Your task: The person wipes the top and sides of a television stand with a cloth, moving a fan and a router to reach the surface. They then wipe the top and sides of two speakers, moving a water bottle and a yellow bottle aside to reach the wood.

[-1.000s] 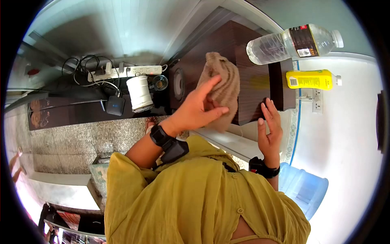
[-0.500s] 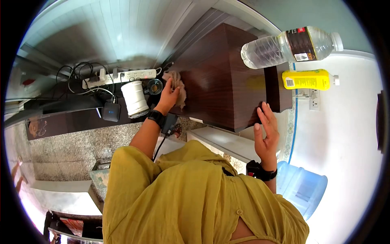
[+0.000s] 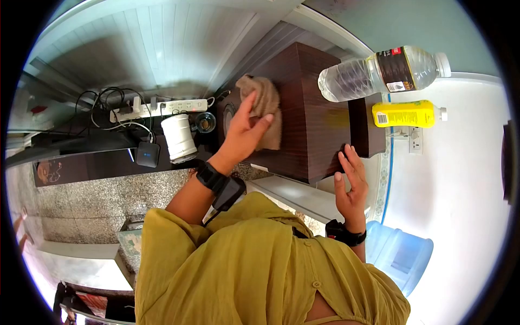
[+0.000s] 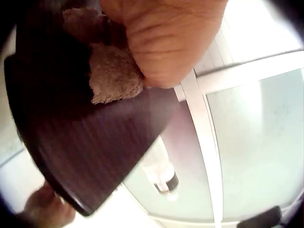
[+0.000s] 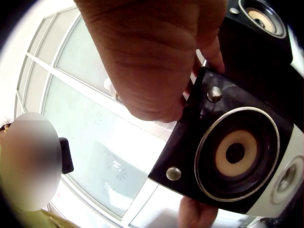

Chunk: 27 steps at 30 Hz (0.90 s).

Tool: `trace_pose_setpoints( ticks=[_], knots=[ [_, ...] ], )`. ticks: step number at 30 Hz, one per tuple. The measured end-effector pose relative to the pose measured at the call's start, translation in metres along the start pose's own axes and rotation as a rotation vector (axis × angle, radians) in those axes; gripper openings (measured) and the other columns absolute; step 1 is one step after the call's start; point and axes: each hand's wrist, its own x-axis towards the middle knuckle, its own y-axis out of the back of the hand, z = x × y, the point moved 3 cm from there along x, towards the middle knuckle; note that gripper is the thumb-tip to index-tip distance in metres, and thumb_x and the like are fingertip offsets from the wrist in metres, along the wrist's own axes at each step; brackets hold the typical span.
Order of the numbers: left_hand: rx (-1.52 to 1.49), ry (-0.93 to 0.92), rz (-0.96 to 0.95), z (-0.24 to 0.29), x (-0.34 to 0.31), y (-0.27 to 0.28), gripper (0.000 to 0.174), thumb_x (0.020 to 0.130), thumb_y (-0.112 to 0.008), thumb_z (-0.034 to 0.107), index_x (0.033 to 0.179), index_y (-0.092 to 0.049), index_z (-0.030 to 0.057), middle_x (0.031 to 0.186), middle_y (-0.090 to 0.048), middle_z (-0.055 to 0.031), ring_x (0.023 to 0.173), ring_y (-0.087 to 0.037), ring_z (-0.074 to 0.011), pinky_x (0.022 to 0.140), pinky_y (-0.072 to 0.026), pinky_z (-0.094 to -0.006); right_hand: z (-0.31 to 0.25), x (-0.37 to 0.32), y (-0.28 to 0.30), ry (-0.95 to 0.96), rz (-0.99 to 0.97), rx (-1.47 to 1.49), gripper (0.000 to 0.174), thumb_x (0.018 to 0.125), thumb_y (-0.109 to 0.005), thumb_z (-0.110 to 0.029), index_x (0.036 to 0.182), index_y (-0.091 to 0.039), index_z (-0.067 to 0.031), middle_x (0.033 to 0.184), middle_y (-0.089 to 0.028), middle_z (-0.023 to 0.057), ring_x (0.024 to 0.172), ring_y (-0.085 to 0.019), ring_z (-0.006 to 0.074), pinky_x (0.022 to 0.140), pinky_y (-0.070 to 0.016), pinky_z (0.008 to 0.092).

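Note:
My left hand (image 3: 238, 135) grips a brown terry cloth (image 3: 271, 103) against the dark wood-grain side of a speaker box (image 3: 295, 124). Its thumb and index finger spread over the fabric, while the other fingers are hidden. Seen from the left wrist, the bunched cloth (image 4: 114, 78) sticks out beneath the hand on the dark surface. My right hand (image 3: 352, 189) rests its straightened fingers at the box's right edge. The right wrist view has the glossy black speaker front (image 5: 187, 147), with a tan round cone, close under the right hand (image 5: 147, 61).
A water bottle (image 3: 352, 78) and a yellow bottle (image 3: 403, 115) stand by the box's right end. To the left are a white roll-shaped object (image 3: 179, 136), a small glass (image 3: 205, 123), a power strip (image 3: 184, 105) and tangled cables. A blue water jug (image 3: 398, 254) is low at right.
The left hand carried the cloth leftward to the box's far left part, then back right to its middle-left. The right hand has stayed at the right edge.

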Motion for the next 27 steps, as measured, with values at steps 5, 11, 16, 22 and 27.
trace_pose_setpoints(
  ticks=[5,11,16,22,27],
  knots=[
    [-0.027,-0.055,-0.234,0.060,0.006,-0.034,0.076,0.093,-0.063,0.007,0.150,-0.014,-0.0029,0.145,-0.036,-0.0160,0.123,-0.048,-0.0194,0.096,-0.0448,-0.0292,-0.002,0.000,0.001,-0.010,-0.014,-0.012,0.035,0.089,-0.059,-0.007,0.124,-0.062,0.0000,0.138,-0.052,0.0191,0.132,-0.044,0.0388,0.108,-0.0343,0.0442],
    [0.499,-0.472,-0.084,0.046,0.046,-0.020,0.064,0.092,-0.062,0.010,0.144,-0.030,-0.0064,0.141,-0.045,-0.0175,0.124,-0.048,-0.0204,0.102,-0.0399,-0.0312,0.000,-0.001,-0.002,-0.019,-0.002,-0.014,0.035,0.090,-0.059,-0.008,0.125,-0.061,0.0003,0.138,-0.052,0.0194,0.132,-0.044,0.0389,0.109,-0.0338,0.0443],
    [0.347,-0.344,0.042,-0.024,0.089,0.019,0.054,0.090,-0.059,0.011,0.139,-0.042,-0.0015,0.135,-0.052,-0.0231,0.127,-0.050,-0.0334,0.106,-0.0366,-0.0345,-0.001,-0.001,-0.002,-0.032,0.008,0.008,0.036,0.090,-0.059,-0.007,0.124,-0.061,0.0007,0.138,-0.052,0.0194,0.133,-0.044,0.0386,0.109,-0.0334,0.0448],
    [0.391,-0.103,0.203,-0.128,0.087,0.086,0.056,0.091,-0.058,0.012,0.142,-0.039,-0.0007,0.138,-0.050,-0.0240,0.129,-0.048,-0.0338,0.106,-0.0368,-0.0346,-0.002,-0.001,-0.003,-0.065,0.007,0.018,0.036,0.090,-0.059,-0.006,0.125,-0.061,0.0004,0.139,-0.052,0.0196,0.134,-0.043,0.0382,0.110,-0.0320,0.0446],
    [0.580,0.110,0.219,-0.190,0.054,0.120,0.059,0.091,-0.059,0.016,0.143,-0.037,0.0010,0.136,-0.051,-0.0251,0.127,-0.049,-0.0371,0.103,-0.0400,-0.0365,-0.001,-0.003,-0.004,-0.065,0.007,0.007,0.036,0.091,-0.060,-0.008,0.126,-0.061,-0.0001,0.140,-0.051,0.0194,0.134,-0.042,0.0378,0.110,-0.0314,0.0446]
  ],
)
